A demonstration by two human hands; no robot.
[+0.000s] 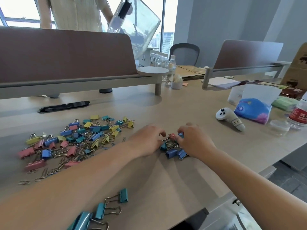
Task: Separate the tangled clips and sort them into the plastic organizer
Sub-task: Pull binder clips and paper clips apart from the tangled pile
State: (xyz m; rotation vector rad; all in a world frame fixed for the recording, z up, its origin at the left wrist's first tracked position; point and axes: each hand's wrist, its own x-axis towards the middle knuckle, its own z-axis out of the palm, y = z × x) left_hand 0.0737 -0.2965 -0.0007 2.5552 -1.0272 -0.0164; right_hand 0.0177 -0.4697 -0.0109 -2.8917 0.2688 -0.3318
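Nearest teal clip (81,220) partly beyond the bottom edge.

White controller (230,119) beside tissue pack (253,111)

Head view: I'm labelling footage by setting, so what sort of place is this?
Probably an open-plan office: a shared desk with a brown divider screen, an office chair beyond, and a tall window onto high-rises.

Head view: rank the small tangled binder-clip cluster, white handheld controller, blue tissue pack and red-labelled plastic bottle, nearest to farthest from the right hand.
From the right hand:
1. Small tangled binder-clip cluster, in its grip.
2. White handheld controller, to its right, farther back.
3. Blue tissue pack, just beyond the controller.
4. Red-labelled plastic bottle, at the far right edge.
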